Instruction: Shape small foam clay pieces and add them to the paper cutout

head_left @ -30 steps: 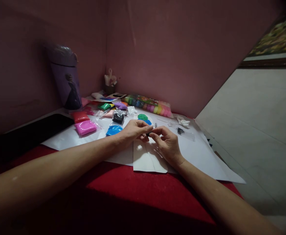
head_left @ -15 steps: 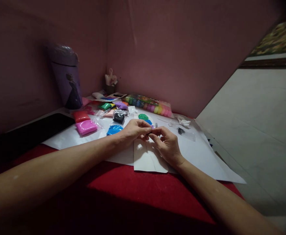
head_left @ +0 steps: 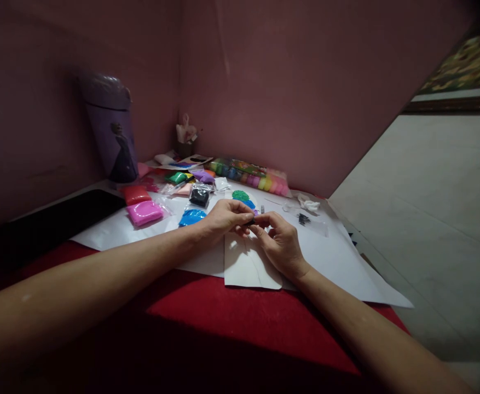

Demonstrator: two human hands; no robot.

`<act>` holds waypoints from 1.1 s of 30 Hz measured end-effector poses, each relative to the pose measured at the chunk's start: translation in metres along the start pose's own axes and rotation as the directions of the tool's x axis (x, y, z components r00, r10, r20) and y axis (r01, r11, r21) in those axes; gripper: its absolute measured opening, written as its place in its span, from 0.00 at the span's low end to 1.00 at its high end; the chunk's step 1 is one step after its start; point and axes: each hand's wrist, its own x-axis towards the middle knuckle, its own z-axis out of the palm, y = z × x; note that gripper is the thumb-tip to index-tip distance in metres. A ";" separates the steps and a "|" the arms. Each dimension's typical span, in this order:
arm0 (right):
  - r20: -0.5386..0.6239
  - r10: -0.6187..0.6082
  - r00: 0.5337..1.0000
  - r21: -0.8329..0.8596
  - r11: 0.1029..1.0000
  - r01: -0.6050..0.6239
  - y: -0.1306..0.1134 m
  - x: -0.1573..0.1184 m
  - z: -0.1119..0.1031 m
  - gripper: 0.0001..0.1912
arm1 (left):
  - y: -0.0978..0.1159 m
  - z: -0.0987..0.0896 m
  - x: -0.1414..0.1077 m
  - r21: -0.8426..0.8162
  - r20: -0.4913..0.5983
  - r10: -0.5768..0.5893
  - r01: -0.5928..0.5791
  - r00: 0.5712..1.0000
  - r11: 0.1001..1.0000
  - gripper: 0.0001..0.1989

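My left hand (head_left: pixel 228 216) and my right hand (head_left: pixel 279 238) meet over a white sheet of paper (head_left: pixel 248 268). Pinched between the fingertips of both is a small piece of black clay (head_left: pixel 250 221), mostly covered by the fingers. Just beyond the hands, green clay (head_left: pixel 240 195) and blue clay (head_left: pixel 246 203) lie on the far part of that paper, with a bit of purple beside them; my hands hide the rest. To the left of my left hand lie a blue clay packet (head_left: pixel 192 218) and a black clay packet (head_left: pixel 199 197).
Pink (head_left: pixel 145 213) and red clay packets (head_left: pixel 136 194) lie at left near a dark flat panel (head_left: pixel 71 210). A purple bin (head_left: pixel 112 131) stands by the wall. A long pack of coloured clay (head_left: pixel 250 175) lies behind. Small black pieces (head_left: pixel 304 219) and a crumpled tissue (head_left: pixel 307 202) are at right.
The fingertips have shifted slightly around the black clay, and more of it shows between them. Both arms stay in the same place.
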 end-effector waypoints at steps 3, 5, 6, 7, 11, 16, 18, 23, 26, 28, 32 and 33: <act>0.006 -0.002 1.000 -0.013 1.000 0.002 0.000 0.000 0.000 0.01 | -0.002 0.001 -0.001 0.008 -0.023 -0.001 0.001 1.000 1.000 0.05; 0.005 -0.001 1.000 -0.018 1.000 0.001 -0.001 0.000 0.000 0.01 | -0.002 0.001 -0.001 -0.013 -0.033 -0.027 0.026 0.999 1.000 0.07; 0.004 0.001 1.000 -0.020 1.000 -0.001 -0.001 0.000 0.000 0.01 | -0.002 0.002 -0.001 -0.027 -0.031 -0.045 0.044 0.999 0.999 0.07; 0.006 0.004 1.000 -0.023 1.000 -0.003 -0.002 0.000 0.000 0.01 | -0.002 0.002 -0.001 -0.040 -0.027 -0.060 0.059 0.998 0.997 0.08; 0.020 0.012 1.000 -0.032 0.999 -0.012 -0.002 0.001 -0.001 0.01 | -0.001 0.003 -0.001 -0.037 -0.031 -0.088 0.087 0.996 0.996 0.08; 0.030 0.011 0.999 -0.043 0.999 -0.010 -0.002 0.001 -0.001 0.02 | 0.001 0.003 0.000 0.041 -0.047 -0.079 0.081 0.996 0.996 0.06; 0.033 0.012 0.999 -0.048 0.999 -0.010 -0.002 0.000 -0.001 0.01 | 0.001 0.003 -0.001 0.066 -0.045 -0.077 0.080 0.996 0.995 0.06; 0.039 0.003 0.999 -0.048 0.999 -0.001 -0.002 0.000 -0.001 0.01 | 0.001 0.002 -0.001 0.072 -0.046 -0.088 0.091 0.995 0.993 0.07; 0.043 0.005 0.999 -0.048 0.999 -0.002 -0.002 0.001 -0.001 0.02 | 0.002 0.002 -0.001 0.081 -0.056 -0.092 0.096 0.994 0.992 0.07; 0.048 0.010 0.999 -0.051 0.999 -0.008 -0.002 0.001 -0.001 0.01 | 0.002 0.003 -0.002 0.089 -0.057 -0.103 0.108 0.993 0.990 0.06; 0.052 0.019 0.998 -0.063 0.998 -0.016 -0.003 0.001 -0.001 0.01 | 0.004 0.003 -0.003 0.073 -0.057 -0.134 0.138 0.989 0.988 0.07; 0.052 0.019 0.998 -0.066 0.998 -0.016 -0.003 0.001 -0.001 0.02 | 0.004 0.003 -0.003 0.066 -0.058 -0.140 0.143 0.989 0.987 0.07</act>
